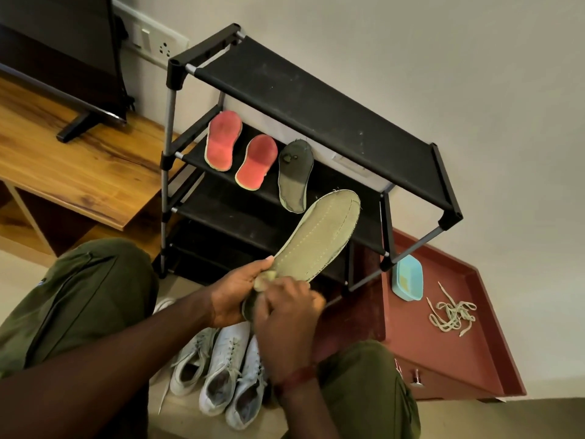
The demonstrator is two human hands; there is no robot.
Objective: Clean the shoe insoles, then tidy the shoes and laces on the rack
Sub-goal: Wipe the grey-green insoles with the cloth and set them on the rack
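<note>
Before the rack [169, 153], left hand [235, 294] grips the green insole [319, 236] by its heel, toe raised toward the shelves. Right hand [286, 315] pinches a small cloth wad [265, 278] against that heel. Recommended: brace firmly underneath, wipe heel to toe. Laces [451, 313] lie apart on the red tray [443, 359].

In the hands [240, 296], the insole [319, 236] is coarse, matt woven cloth with stitched edges, the wad [265, 278] soft cloth. Beyond them, the rack [316, 122]: dusty matt fabric shelves, dull metal tubes, plastic joints.
</note>
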